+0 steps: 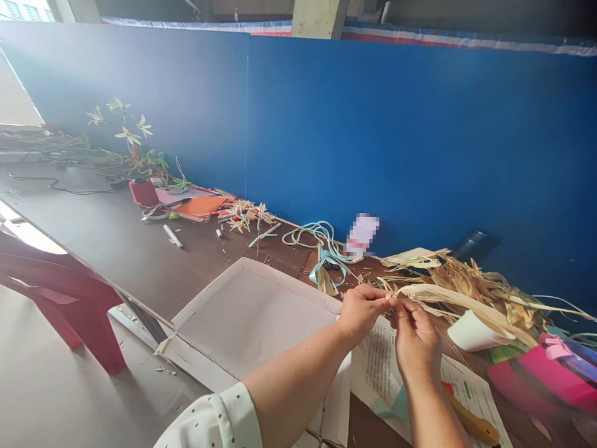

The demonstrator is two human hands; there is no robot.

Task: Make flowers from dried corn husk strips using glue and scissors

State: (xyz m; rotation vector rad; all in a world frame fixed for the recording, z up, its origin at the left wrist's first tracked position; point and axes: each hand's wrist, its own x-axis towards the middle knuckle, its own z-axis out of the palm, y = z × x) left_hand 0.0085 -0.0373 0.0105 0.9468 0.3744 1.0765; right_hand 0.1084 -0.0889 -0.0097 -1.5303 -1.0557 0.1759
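My left hand (361,311) and my right hand (417,339) meet over the right part of the table, their thumbs and forefingers pinched together. A small pale strip, apparently corn husk, shows at the fingertips; most of it is hidden by the fingers. Just beyond my right hand, a long pale corn husk (459,297) stretches across the rim of a white cup (480,330). Dry brown husks (471,280) are heaped behind it. Under my hands lie printed sheets (380,361), and a yellow-handled tool (476,423) is partly covered by my right forearm.
An open white box lid (252,317) lies left of my hands. Pale blue cord (317,233) and ribbon (342,274) sit behind it. Farther left are husk flowers (245,214), a red thread spool (143,193) and a pink stool (69,305). A blue partition (396,137) borders the table; a pink bag (545,373) is at right.
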